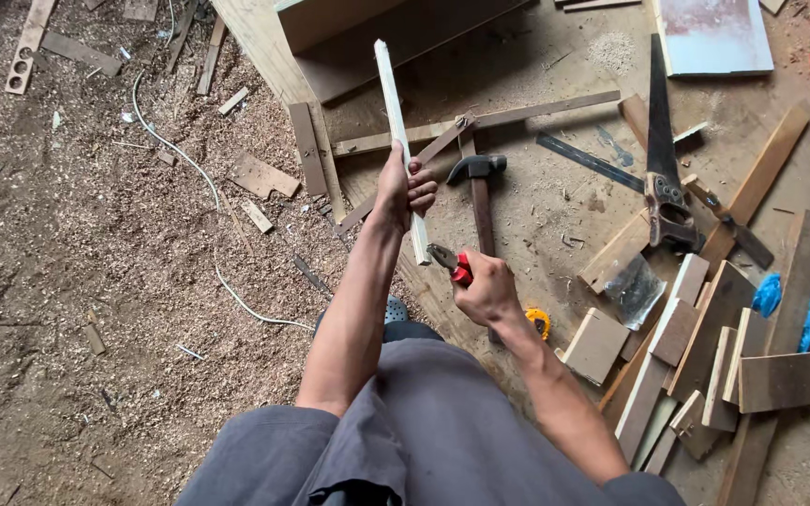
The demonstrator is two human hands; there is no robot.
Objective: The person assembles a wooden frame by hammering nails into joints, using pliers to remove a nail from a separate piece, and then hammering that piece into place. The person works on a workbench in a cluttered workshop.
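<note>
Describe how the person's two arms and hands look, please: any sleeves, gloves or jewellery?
Both arms are bare from the hands up to the bottom edge of the picture; no sleeve shows. The left hand and the right hand wear no gloves. No ring, watch or bracelet shows on either wrist or hand. The person wears grey trousers.

The pale wooden strip (397, 131) is looking smooth and painted matt. The pliers (450, 262) are showing dull grey metal with glossy red plastic grips. The hammer (478, 187) is showing a dark metal head and brown wooden handle. Sawdust is covering the rough floor (96, 253).
</note>
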